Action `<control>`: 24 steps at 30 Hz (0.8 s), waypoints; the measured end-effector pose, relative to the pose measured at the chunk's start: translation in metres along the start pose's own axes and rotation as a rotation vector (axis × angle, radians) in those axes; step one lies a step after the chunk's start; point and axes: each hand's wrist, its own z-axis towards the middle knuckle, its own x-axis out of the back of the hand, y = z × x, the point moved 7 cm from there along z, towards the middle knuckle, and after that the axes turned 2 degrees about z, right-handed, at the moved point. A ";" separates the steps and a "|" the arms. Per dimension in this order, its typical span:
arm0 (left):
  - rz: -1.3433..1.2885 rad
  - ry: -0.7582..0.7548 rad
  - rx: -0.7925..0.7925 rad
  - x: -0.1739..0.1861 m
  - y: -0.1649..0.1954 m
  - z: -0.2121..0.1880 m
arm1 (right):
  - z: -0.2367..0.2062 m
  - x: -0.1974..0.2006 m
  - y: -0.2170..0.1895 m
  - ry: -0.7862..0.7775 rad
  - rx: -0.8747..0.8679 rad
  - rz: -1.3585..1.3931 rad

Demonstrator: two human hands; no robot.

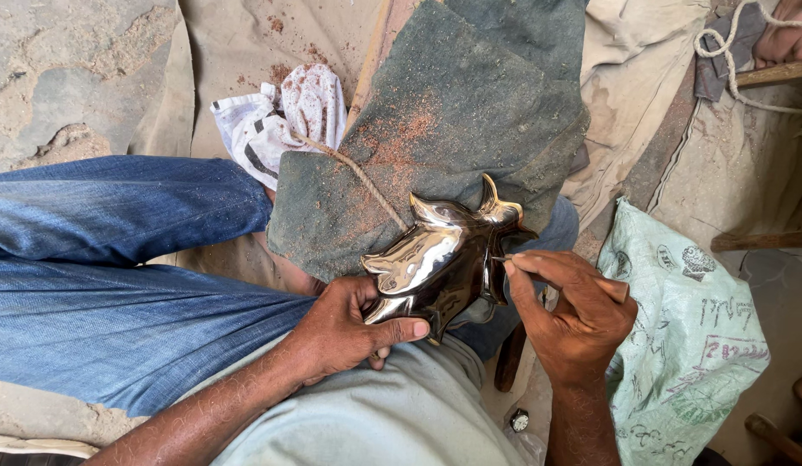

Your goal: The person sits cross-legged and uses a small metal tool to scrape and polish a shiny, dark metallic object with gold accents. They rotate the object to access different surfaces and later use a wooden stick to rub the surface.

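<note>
A dark felt pad [453, 112], dusted with reddish powder, lies over the person's knee. At its lower edge rests the polished metal figure [440, 259]. The left hand [345, 332] clamps its lower end, thumb on top. The right hand [574, 315] pinches a thin tool [501, 258], mostly hidden by its fingers, against the figure's right edge.

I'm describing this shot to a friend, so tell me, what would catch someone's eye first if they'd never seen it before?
First, the shiny metal animal-head piece at the centre, gleaming against the dull dusty grey pad beneath it. The left hand grips its lower edge, while the right hand pinches a thin tool against its right side. After that, the blue jeans filling the left side and the pale green printed sack at the right stand out.
</note>
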 end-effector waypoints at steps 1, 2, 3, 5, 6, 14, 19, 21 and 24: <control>-0.001 -0.006 0.004 0.000 -0.001 0.000 | 0.000 0.000 -0.002 -0.006 0.022 0.009; 0.008 0.003 0.011 0.000 -0.002 0.000 | 0.000 -0.001 -0.003 -0.013 0.045 0.019; 0.017 0.011 0.019 0.001 -0.003 0.000 | 0.000 -0.001 -0.005 -0.021 0.067 0.029; 0.014 0.021 0.020 0.001 -0.005 0.000 | -0.001 -0.001 -0.007 -0.027 0.066 0.012; 0.002 0.023 0.014 0.000 -0.005 0.000 | -0.002 -0.001 -0.008 -0.032 0.067 0.003; 0.007 0.010 0.007 0.001 -0.005 0.000 | -0.009 -0.002 -0.011 -0.018 0.045 -0.021; -0.019 -0.004 -0.019 0.000 -0.005 0.000 | -0.016 -0.001 -0.006 -0.003 0.036 -0.011; -0.034 -0.011 -0.043 -0.001 -0.005 0.000 | -0.019 -0.001 -0.003 -0.006 0.013 -0.039; -0.054 -0.008 -0.064 -0.002 -0.004 -0.001 | -0.022 -0.003 -0.007 -0.026 0.071 -0.001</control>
